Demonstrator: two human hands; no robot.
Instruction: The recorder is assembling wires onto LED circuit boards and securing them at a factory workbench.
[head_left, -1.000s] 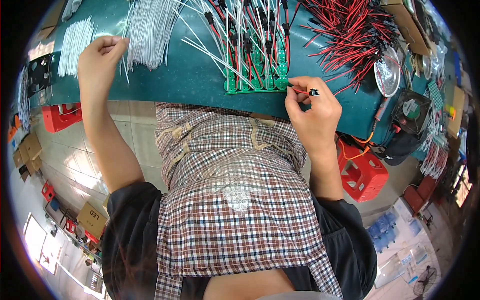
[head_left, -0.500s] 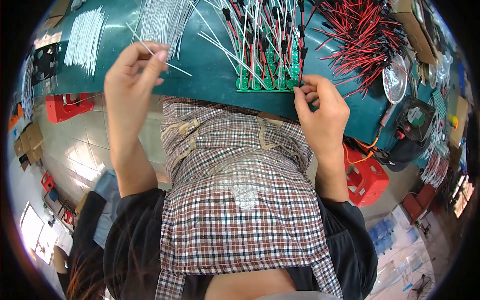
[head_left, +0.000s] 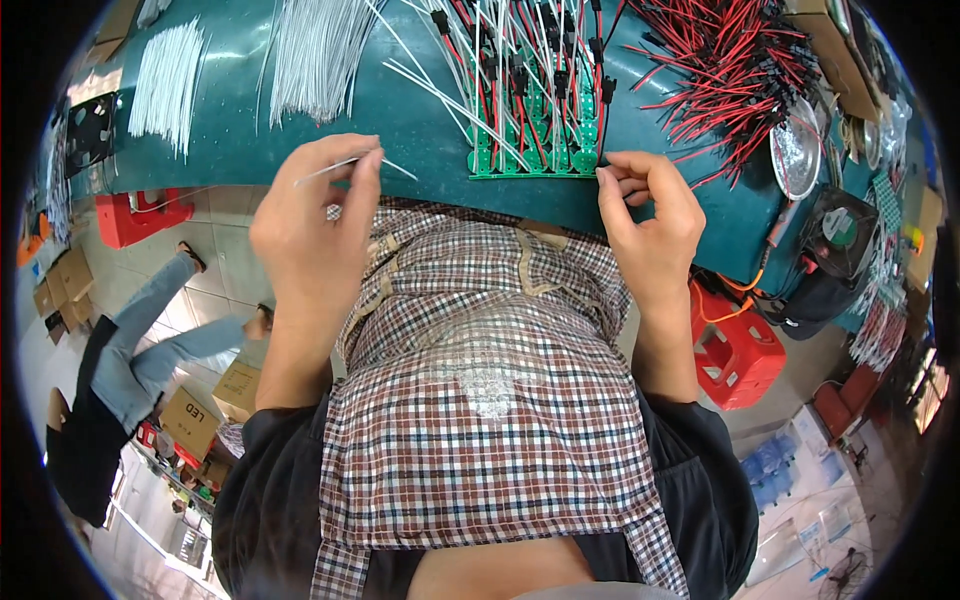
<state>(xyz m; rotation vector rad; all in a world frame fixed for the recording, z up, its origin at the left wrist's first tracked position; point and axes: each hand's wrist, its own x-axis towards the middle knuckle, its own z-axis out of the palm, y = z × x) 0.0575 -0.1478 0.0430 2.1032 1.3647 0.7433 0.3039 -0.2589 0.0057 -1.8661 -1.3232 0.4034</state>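
Observation:
My left hand (head_left: 315,225) is pinched shut on a thin white wire (head_left: 402,171), in the air just off the table's front edge. At the front right corner of a green circuit board panel (head_left: 500,172), my right hand (head_left: 655,215) closes its thumb and forefinger on the lower end of a red-and-black wire lead (head_left: 605,115). Its other fingers are curled. Several white wires and red-and-black leads with black connectors stand up from the panel. Two loose white wires (head_left: 440,97) lie slanting across its left side.
Two bundles of white wires, a large one (head_left: 318,70) and a smaller one (head_left: 165,85), lie at the left. A pile of red-and-black leads (head_left: 715,80), a metal dish (head_left: 795,160), an orange-corded tool (head_left: 775,235) and a fan (head_left: 835,230) are right. A person (head_left: 110,390) walks behind left.
My left hand has come right and toward me, carrying the white wire away from the large bundle. My right hand stays at the panel's corner. A person behind has stepped further into view.

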